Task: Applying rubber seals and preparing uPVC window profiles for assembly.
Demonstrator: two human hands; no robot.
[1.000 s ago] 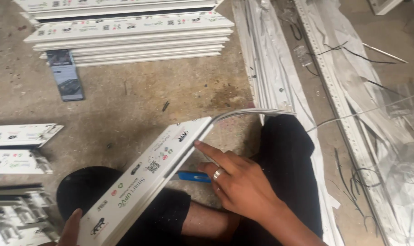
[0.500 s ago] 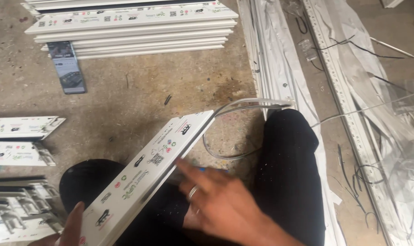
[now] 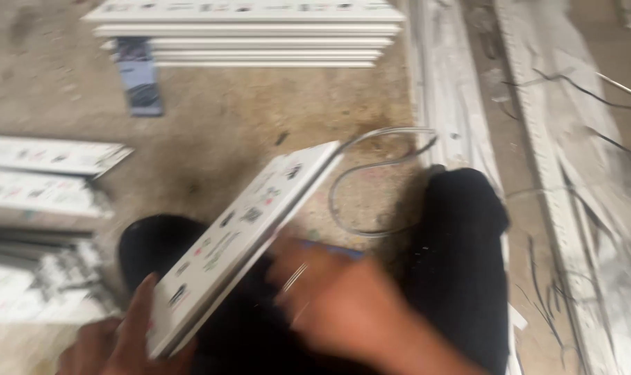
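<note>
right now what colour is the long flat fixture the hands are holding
White, with small dark and coloured printed marks along its face: the long flat fixture, seen in the head view, though blurred.

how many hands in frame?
2. Left hand at the bottom left grips the near end of the long white fixture housing. Right hand, blurred, with a ring, is beside the housing's right edge; contact unclear.

Bare floor (image 3: pixel 211 139) lies open ahead of the fingers (image 3: pixel 295 278). A looped grey wire (image 3: pixel 371 167) and stacked white strips (image 3: pixel 253 35) block farther on.
</note>
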